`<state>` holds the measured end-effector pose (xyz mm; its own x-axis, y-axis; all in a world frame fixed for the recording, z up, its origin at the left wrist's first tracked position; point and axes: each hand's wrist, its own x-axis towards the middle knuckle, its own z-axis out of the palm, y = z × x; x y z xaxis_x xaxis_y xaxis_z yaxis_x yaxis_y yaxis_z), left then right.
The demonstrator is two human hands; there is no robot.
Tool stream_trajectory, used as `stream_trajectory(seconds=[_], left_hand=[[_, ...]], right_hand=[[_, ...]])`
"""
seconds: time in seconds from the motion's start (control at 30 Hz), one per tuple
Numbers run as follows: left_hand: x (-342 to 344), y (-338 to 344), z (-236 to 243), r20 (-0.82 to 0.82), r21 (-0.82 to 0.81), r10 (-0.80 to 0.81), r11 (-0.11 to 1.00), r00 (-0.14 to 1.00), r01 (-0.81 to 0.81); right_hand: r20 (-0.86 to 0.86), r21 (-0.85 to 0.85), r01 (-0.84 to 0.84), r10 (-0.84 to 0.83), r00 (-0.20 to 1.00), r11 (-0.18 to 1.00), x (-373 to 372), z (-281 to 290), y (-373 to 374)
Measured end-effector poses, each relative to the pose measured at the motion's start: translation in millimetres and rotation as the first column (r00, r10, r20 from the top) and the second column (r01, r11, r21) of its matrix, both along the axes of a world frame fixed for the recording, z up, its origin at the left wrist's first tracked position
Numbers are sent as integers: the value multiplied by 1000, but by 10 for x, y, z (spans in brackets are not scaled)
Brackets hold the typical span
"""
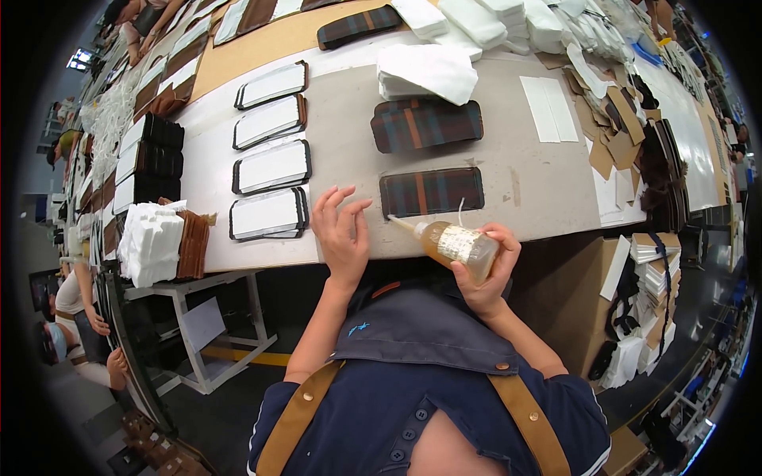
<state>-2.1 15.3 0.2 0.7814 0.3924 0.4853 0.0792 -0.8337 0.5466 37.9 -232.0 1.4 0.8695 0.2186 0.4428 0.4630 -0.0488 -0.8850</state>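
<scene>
My right hand (490, 268) is wrapped round a clear squeeze bottle (459, 244) of amber liquid with a worn pale label. The bottle tilts left, and its thin nozzle reaches the lower left corner of a dark plaid fabric panel (431, 192) lying flat near the table edge. To the left of that panel, my left hand (341, 234) is raised over the table with its fingers apart, holding nothing. Beyond the panel lies a stack of similar plaid pieces (427, 128), with white padding sheets (426, 71) resting partly on its far edge.
Several white-topped, dark-edged panels (270, 166) form a column left of my left hand. Further left stand black stacked pieces (151, 163) and a white bundle (151, 244). Cardboard scraps (615, 135) lie at right, and a carton (567, 305) stands below the table edge. Other people work at far left.
</scene>
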Motion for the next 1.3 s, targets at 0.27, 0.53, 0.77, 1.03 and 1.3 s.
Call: stream_trajectory(seconds=[0.27,0.53,0.77,1.03,1.3], left_hand=[[-24,12,-1,5,9,17,1000,1000,-17],[13,18,1,8,17,-1,1000,1000,1],[-23,29,-9,3,41,12,999,1000,-12],[18,-26,29,35,29,19,999,999,-20],[-17,3,31,85,-67,-5,998,996,11]], right_hand=[[-480,437,482,-257,839,760,675,-82,-668],[-144,-204,768,-794,590,608,1306,-287,-1816],[451,-145,612,-498,740,778,1527,506,-501],[567,-370,242,12,824,897,2442,702,1007],[660,-576,321,197,725,752,2462,533,1248]])
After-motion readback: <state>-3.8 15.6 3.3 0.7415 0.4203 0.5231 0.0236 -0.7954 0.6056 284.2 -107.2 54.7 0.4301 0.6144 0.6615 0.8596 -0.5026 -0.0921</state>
